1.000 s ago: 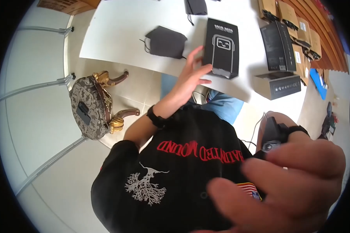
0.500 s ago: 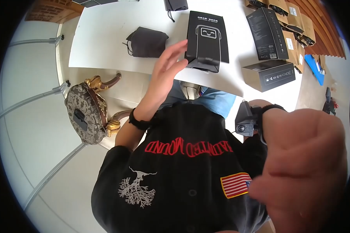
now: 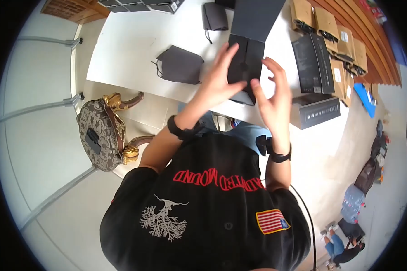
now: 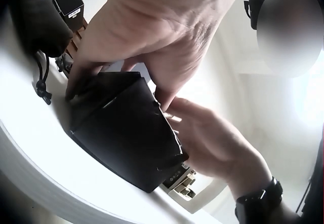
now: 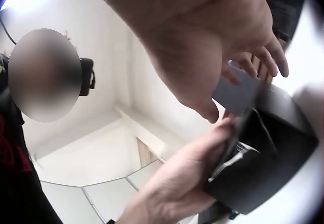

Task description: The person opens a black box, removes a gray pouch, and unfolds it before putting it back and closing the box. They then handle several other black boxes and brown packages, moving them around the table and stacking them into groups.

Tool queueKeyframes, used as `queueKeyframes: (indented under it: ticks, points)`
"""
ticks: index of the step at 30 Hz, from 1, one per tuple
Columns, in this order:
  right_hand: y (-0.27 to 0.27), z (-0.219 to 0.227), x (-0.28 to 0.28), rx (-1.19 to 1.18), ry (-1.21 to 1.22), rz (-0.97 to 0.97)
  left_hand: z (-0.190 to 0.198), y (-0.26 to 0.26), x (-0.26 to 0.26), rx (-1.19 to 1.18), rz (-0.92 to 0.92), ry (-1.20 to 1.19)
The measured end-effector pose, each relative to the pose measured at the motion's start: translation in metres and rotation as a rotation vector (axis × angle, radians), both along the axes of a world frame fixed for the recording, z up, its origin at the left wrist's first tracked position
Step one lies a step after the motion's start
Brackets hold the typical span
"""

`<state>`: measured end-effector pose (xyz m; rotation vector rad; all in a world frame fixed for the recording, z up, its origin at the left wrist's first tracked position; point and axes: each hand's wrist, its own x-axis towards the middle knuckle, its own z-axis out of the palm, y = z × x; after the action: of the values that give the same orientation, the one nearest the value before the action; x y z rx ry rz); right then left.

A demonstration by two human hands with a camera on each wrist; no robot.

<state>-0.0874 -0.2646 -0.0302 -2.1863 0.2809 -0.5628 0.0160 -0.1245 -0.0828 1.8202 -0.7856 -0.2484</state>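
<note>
A black box (image 3: 244,67) stands on the white table in front of me, its lid (image 3: 257,19) swung up and back at the far end. Dark inner flaps with a slit down the middle show inside. My left hand (image 3: 215,85) lies along the box's left side, fingers fairly straight and thumb near the close end. In the left wrist view its fingers reach down past the box's black end wall (image 4: 126,133). Over on the right side, my right hand (image 3: 277,97) is spread with fingertips close to the box's edge and nothing held.
A grey drawstring pouch (image 3: 181,65) lies left of the box, and another pouch (image 3: 215,17) farther back. To the right are two more black boxes (image 3: 313,63) and several brown paper packages (image 3: 328,22). A patterned stool (image 3: 99,135) stands on the floor at left.
The box was closed with its printed lid on top; now the lid is raised and the inside shows. My right hand came from close to the camera down to the box's right side.
</note>
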Motion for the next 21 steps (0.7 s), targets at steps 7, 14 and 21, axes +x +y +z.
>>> queueKeyframes:
  ticks: [7,14,21]
  points:
    - [0.005,-0.035,0.012,0.167,0.167,-0.058,0.015,0.002,-0.012,-0.032,0.067,0.057]
    - [-0.009,-0.027,0.0,0.021,0.115,-0.12,0.021,0.021,-0.011,0.022,0.074,0.34]
    - [-0.022,-0.022,-0.016,0.179,-0.048,-0.334,0.038,0.096,0.022,0.001,0.053,0.111]
